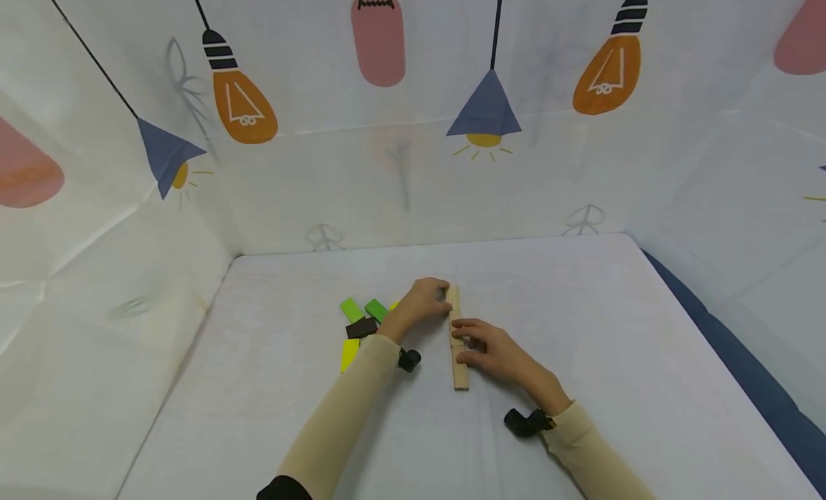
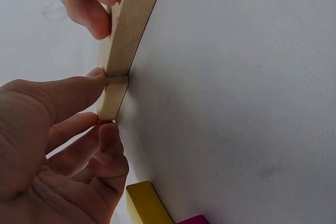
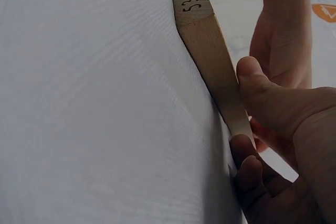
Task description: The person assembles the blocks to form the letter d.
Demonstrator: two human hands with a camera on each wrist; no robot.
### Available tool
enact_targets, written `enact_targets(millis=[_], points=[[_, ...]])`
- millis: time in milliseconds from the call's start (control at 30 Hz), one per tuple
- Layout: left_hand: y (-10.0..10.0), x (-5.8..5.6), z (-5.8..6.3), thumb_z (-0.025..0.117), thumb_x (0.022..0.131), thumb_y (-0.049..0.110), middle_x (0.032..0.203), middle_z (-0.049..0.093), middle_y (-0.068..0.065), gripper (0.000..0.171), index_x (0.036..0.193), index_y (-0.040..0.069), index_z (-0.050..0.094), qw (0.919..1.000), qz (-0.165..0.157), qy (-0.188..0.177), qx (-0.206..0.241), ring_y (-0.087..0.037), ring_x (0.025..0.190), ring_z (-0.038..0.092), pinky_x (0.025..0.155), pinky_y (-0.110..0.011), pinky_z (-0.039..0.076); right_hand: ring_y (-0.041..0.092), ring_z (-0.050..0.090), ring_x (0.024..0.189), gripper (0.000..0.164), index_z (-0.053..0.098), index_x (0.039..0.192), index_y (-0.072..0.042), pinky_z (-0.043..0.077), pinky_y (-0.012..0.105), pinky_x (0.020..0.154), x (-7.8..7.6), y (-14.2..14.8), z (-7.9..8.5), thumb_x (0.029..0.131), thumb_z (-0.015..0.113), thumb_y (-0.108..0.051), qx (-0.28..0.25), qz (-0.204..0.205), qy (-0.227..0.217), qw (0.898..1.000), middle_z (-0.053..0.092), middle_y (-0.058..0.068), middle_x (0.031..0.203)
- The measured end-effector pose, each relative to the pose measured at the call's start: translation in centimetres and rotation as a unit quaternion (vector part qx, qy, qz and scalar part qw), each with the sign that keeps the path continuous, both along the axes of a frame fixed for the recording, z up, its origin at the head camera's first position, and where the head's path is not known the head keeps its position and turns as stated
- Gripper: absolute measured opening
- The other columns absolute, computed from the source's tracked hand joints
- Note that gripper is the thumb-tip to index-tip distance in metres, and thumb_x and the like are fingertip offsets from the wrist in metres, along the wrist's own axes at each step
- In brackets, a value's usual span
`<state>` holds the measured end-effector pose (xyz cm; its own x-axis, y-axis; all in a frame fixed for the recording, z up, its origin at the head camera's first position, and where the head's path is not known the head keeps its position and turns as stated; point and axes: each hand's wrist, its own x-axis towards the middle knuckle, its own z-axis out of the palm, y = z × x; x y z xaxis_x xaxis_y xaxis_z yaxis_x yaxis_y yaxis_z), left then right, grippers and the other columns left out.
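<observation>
Three plain wooden blocks lie end to end in a narrow row on the white tabletop. At the row's far end, my left hand (image 1: 419,303) pinches the far wooden block (image 2: 113,100) lengthwise, thumb by the joint and fingertips at its outer end. My right hand (image 1: 493,348) holds the row further down, its fingers over the middle wooden block (image 1: 455,315) and its thumb on the near wooden block (image 1: 460,376). The right wrist view shows the number 53 on the near block's end face. My right fingers partly cover the middle block.
Left of the row lie loose coloured blocks: a light green block (image 1: 351,310), a green block (image 1: 376,310), a dark block (image 1: 361,328) and a yellow block (image 1: 350,354). A magenta block (image 2: 194,220) shows in the left wrist view. A lamp-printed sheet (image 1: 400,177) stands behind the table.
</observation>
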<state>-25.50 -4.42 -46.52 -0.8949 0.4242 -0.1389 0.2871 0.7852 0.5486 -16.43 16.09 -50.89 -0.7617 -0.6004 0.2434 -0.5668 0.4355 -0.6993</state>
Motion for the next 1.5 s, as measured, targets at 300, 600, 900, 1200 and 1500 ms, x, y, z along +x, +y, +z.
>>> enact_targets(millis=[300,600,900,1200,1500], points=[[0.1,-0.1,0.2,0.073,0.096,0.019,0.145,0.061,-0.018,0.051,0.142,-0.001,0.059,0.9998,0.001,-0.006,-0.018,-0.032,0.14,0.053,0.117,-0.042,0.042,0.02,0.065,0.101,0.045,0.068,0.128,0.0,0.056,0.033,0.086,-0.5,-0.2,0.3,0.09,0.078,-0.022,0.015,0.004,-0.016,1.0,0.058,0.019,0.144],[0.3,-0.1,0.2,0.071,0.097,0.018,0.145,0.06,-0.019,0.051,0.142,-0.002,0.058,1.0,-0.002,-0.003,-0.006,-0.033,0.14,0.052,0.117,-0.043,0.042,0.018,0.063,0.097,0.044,0.069,0.125,0.0,0.055,0.032,0.083,-0.8,0.0,0.9,0.088,0.08,-0.023,0.02,0.009,-0.019,1.0,0.058,0.019,0.143],[0.0,-0.3,-0.5,0.071,0.097,0.017,0.145,0.06,-0.019,0.051,0.142,-0.002,0.058,0.9999,0.0,-0.009,0.011,-0.034,0.141,0.052,0.116,-0.043,0.042,0.018,0.063,0.095,0.043,0.07,0.122,-0.001,0.055,0.032,0.081,-1.1,-0.1,1.0,0.088,0.081,-0.025,0.018,0.02,-0.021,0.999,0.06,0.018,0.141],[-0.1,-0.2,-0.6,0.071,0.098,0.018,0.148,0.058,-0.017,0.051,0.143,-0.001,0.058,0.9997,0.006,-0.014,0.017,-0.032,0.142,0.05,0.117,-0.043,0.041,0.018,0.063,0.094,0.042,0.071,0.119,0.0,0.056,0.032,0.08,-1.3,-0.3,1.1,0.086,0.082,-0.024,0.017,0.018,-0.027,0.999,0.061,0.018,0.138],[-0.3,0.4,-0.2,0.068,0.099,0.017,0.147,0.058,-0.019,0.05,0.143,-0.002,0.057,0.9995,-0.001,-0.006,0.031,-0.033,0.143,0.049,0.118,-0.043,0.04,0.017,0.069,0.091,0.043,0.068,0.129,-0.003,0.056,0.029,0.077,-0.8,0.2,0.5,0.089,0.08,-0.016,-0.046,-0.01,-0.039,0.998,0.067,0.015,0.132]])
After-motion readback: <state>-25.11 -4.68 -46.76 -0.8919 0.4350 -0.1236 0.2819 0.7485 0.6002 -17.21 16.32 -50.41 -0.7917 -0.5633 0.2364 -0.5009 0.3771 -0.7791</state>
